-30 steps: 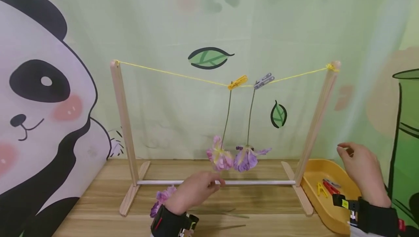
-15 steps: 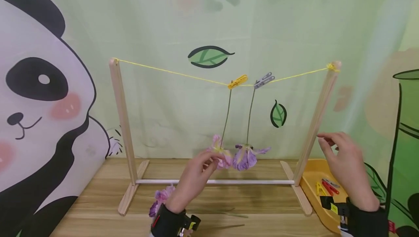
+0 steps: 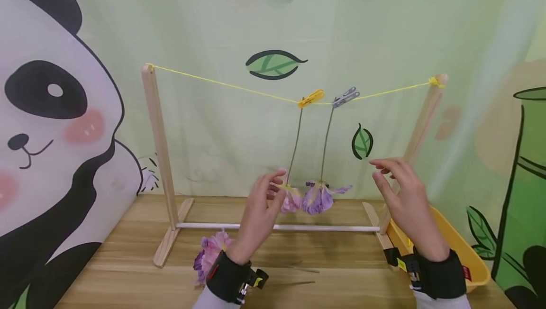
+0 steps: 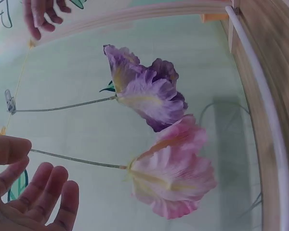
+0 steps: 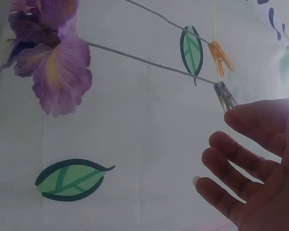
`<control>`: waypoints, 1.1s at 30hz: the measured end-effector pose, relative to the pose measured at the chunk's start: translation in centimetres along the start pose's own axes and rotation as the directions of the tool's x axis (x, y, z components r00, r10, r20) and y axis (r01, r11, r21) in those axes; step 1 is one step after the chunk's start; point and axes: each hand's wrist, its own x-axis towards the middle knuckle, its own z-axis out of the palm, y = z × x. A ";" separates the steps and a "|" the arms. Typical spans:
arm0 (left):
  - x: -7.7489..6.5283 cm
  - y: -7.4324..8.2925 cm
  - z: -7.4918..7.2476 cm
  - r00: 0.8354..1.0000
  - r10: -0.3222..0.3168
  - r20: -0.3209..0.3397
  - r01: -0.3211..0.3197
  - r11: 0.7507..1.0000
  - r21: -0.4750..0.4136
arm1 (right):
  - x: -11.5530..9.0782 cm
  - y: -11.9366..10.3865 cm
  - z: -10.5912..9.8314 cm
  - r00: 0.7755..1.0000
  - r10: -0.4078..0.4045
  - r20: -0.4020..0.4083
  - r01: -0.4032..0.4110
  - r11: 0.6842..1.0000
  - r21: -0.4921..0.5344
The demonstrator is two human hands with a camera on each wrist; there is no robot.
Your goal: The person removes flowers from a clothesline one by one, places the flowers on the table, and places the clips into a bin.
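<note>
A pink flower (image 3: 292, 203) and a purple flower (image 3: 318, 200) hang upside down by their stems from a yellow string (image 3: 222, 83). An orange-yellow clothespin (image 3: 313, 97) clips the pink one's stem, and a grey clothespin (image 3: 346, 97) clips the purple one's. My left hand (image 3: 261, 209) is raised beside the pink flower with loosely bent fingers, holding nothing. In the left wrist view its fingertips overlap the pink flower's stem (image 4: 79, 160); contact cannot be told. My right hand (image 3: 403, 200) hovers in front of the right post, fingers apart and nothing between them.
The string spans two wooden posts (image 3: 159, 143), joined low down by a white rod (image 3: 328, 228). More pink and purple flowers (image 3: 213, 249) lie on the wooden table near my left wrist, with loose stems (image 3: 294, 282) to their right. A yellow tray (image 3: 462, 257) sits at the right, partly behind my right arm.
My left hand has risen from above the table to the hanging pink flower. My right hand has moved left from over the tray to in front of the right post. The clipped flowers stay put.
</note>
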 end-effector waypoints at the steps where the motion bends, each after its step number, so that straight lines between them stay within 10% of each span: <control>1: 0.4 0.1 -0.1 1.000 0.004 -0.003 -0.004 1.000 0.007 | 0.4 -0.2 0.1 1.000 -0.005 0.001 0.005 1.000 0.002; 24: 8.7 2.7 -1.3 0.998 -0.017 0.054 0.011 0.994 0.105 | 12.6 -5.0 1.4 0.943 -0.320 0.093 0.328 0.940 -0.094; 33: 10.7 4.1 -0.8 0.995 -0.060 0.077 0.053 0.995 0.079 | 15.9 -6.0 2.3 0.919 -0.280 0.277 0.346 0.910 -0.227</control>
